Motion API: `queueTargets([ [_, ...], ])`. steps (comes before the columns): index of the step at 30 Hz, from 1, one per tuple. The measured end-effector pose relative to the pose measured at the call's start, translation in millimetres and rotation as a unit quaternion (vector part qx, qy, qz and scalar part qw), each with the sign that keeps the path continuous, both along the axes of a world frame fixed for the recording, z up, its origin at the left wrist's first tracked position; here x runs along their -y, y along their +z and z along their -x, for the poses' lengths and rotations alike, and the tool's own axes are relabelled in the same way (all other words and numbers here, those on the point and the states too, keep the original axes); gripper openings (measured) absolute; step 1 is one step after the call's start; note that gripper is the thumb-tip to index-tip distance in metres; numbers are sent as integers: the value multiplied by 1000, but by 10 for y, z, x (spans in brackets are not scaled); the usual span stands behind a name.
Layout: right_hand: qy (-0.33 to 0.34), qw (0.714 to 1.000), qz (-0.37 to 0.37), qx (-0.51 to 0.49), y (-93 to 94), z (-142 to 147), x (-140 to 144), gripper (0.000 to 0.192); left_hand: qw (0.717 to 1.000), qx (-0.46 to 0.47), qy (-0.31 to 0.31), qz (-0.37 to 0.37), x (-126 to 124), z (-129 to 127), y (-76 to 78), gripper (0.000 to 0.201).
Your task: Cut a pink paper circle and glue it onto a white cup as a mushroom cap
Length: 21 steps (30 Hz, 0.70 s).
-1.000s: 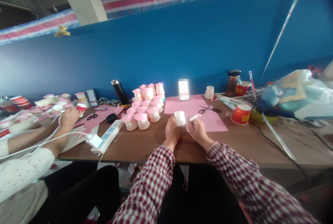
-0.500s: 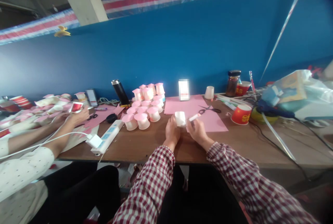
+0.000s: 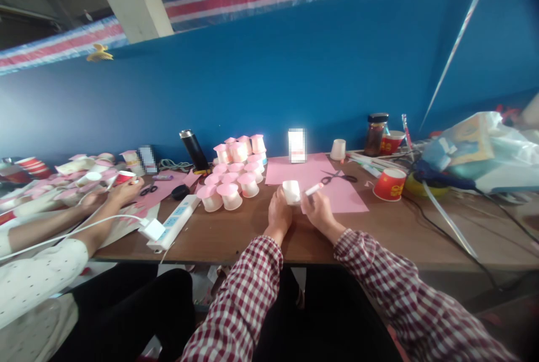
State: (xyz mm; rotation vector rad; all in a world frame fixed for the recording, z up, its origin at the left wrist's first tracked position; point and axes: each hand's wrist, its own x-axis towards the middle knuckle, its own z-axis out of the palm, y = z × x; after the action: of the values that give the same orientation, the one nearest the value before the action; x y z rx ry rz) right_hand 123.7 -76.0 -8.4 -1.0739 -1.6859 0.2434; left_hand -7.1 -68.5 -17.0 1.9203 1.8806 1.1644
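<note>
My left hand [image 3: 279, 209] is closed around a small white paper cup [image 3: 291, 192], held just above the front of the table. Between the fingers of my right hand [image 3: 319, 209] is a white marker pen [image 3: 313, 189] with a pinkish end, close to the cup's right side. Behind both hands lies a sheet of pink paper [image 3: 280, 169]. A pair of dark scissors [image 3: 339, 178] rests on its right part. To the left stand several upside-down white cups [image 3: 231, 199] topped with pink paper pieces.
A white power strip [image 3: 174, 223] and a black flask [image 3: 194, 151] are on the left. A red paper cup [image 3: 389, 184], a dark jar [image 3: 376, 134] and a plastic bag [image 3: 484, 143] stand right. At far left, a co-worker's hand [image 3: 125, 189] holds a red cup.
My hands, the cup and the marker stay almost where they were. At the left, the co-worker's hands and red cup have shifted slightly lower, and the cup has turned.
</note>
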Motion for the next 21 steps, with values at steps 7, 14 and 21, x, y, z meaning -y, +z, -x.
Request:
queueTargets([
  [7,-15,1000,-9,-1,5,2,-4,28,1000,-9,2,3,1,-4,-2,36],
  [14,-35,999,-27,-5,-3,-1,-17,27,1000,-15,0,3,-8,-4,-6,38],
  [21,-39,999,-32,1,-14,-6,-24,26,1000,-19,-4,-6,10,-7,16,38],
])
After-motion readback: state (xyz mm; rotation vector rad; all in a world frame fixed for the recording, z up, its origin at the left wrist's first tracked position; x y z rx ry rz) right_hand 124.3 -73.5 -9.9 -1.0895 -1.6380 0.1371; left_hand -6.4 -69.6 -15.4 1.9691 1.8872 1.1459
